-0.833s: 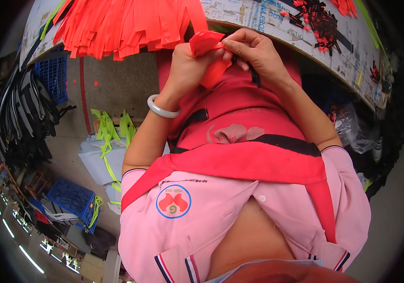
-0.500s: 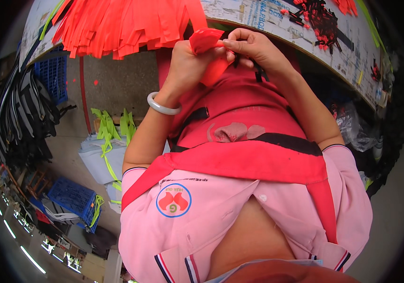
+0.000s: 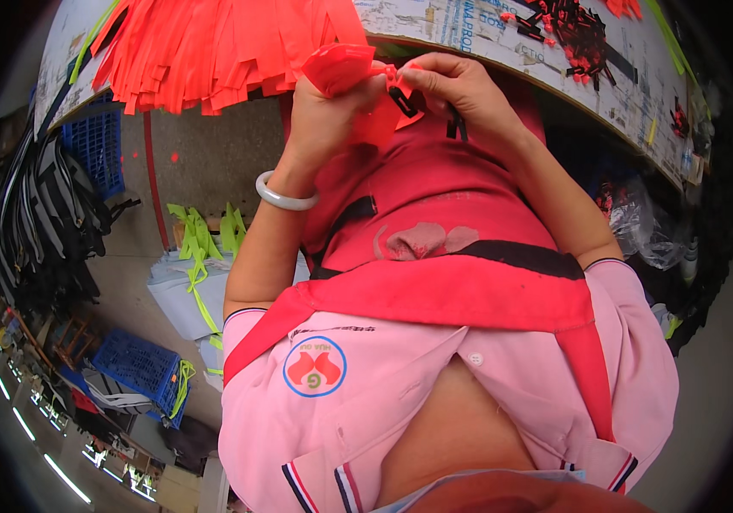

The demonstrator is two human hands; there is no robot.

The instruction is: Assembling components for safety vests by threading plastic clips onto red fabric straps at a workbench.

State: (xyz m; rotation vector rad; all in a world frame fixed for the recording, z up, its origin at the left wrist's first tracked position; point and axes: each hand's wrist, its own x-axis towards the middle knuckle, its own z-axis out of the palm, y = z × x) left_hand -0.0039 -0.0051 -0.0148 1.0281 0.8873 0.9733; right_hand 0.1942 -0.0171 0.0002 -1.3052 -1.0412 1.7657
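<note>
My left hand (image 3: pixel 325 109) grips a folded red strap (image 3: pixel 342 70) just below the table edge, a pale bangle (image 3: pixel 285 198) on its wrist. My right hand (image 3: pixel 460 85) pinches the strap's end together with a small black plastic buckle (image 3: pixel 402 101), fingertips touching those of the left. A thick pile of red straps (image 3: pixel 212 47) lies on the table right above my left hand. Loose black buckles (image 3: pixel 576 34) are heaped on the table beyond my right hand. Both forearms reach up from my pink shirt and red apron.
The table (image 3: pixel 503 38) is covered with printed paper and runs across the top. Blue crates (image 3: pixel 140 368) and lime green straps (image 3: pixel 200 244) sit on the floor at left. Black straps (image 3: pixel 41 231) hang at far left. Clear plastic bags (image 3: pixel 644 227) lie at right.
The strap has been pulled slightly higher toward the table edge and both hands moved up with it. The black buckle now shows clearly between the fingertips.
</note>
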